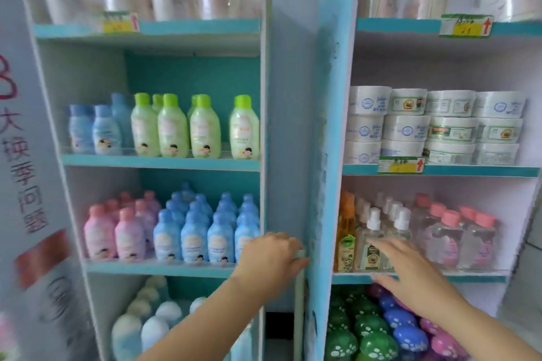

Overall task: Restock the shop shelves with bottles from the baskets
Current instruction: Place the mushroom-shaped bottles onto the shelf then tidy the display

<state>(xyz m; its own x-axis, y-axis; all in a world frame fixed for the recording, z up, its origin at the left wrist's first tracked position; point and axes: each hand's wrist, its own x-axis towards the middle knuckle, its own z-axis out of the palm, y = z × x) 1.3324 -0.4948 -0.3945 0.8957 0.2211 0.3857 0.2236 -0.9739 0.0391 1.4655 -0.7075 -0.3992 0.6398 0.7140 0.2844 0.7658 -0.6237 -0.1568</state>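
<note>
My left hand (pixel 272 255) grips a pale panel (pixel 299 302) edge at lower centre. My right hand (pixel 410 269), fingers straight, is over the spray bottles (pixel 374 231) at lower right. The price tags (pixel 466 26) are too blurred to read.

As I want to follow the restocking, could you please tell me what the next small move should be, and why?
Probably ease the right hand forward onto the front spray bottle and straighten it. That hand is open, empty and reaching just before the bottle, while the left hand has its grip on the side panel, seemingly for support.
</note>
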